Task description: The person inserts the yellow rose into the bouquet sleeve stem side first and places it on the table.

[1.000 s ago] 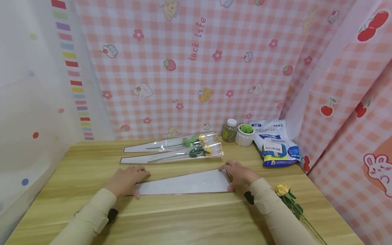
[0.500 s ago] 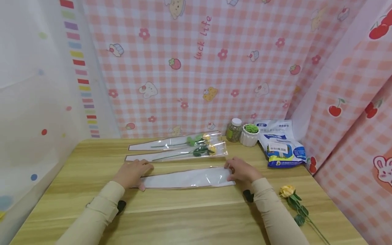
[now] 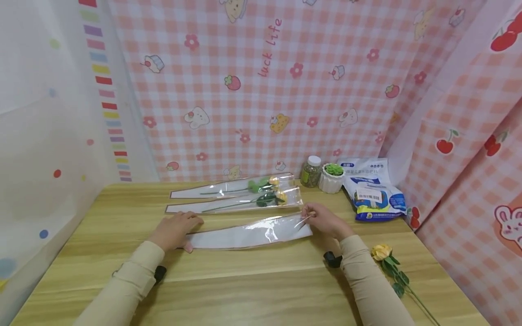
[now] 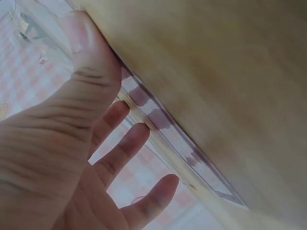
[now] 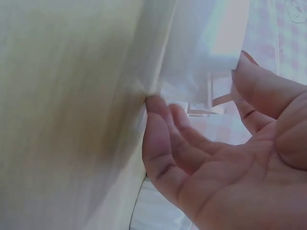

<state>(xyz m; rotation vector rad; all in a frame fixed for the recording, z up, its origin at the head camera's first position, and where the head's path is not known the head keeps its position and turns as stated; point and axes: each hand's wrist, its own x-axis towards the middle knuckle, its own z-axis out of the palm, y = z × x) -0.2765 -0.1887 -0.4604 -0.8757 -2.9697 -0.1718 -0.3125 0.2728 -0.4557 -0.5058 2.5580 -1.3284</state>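
A long tapered flower sleeve (image 3: 244,236), white with a clear glossy film and a brown border, lies across the middle of the table. Its narrow left end is under my left hand (image 3: 175,230), with the thumb on the near edge. In the left wrist view the fingers of the left hand (image 4: 129,158) are spread and fairly straight beside the sleeve's bordered tip (image 4: 187,153). At the wide right end my right hand (image 3: 326,221) pinches the film, and that end bends up. The right wrist view shows the thumb of the right hand (image 5: 230,158) at the film's edge (image 5: 204,43).
Two similar sleeves, a far one (image 3: 191,193) and a nearer one (image 3: 183,208), each hold a yellow rose. A loose yellow rose (image 3: 381,252) lies at the right. A jar (image 3: 311,174), a potted succulent (image 3: 331,183) and plastic packets (image 3: 377,206) stand along the back right.
The sleeve's wide end, flat at first, has risen and bent, with glare on its film. My right hand has gone from resting on that end to pinching it. The left hand stays at the narrow end.
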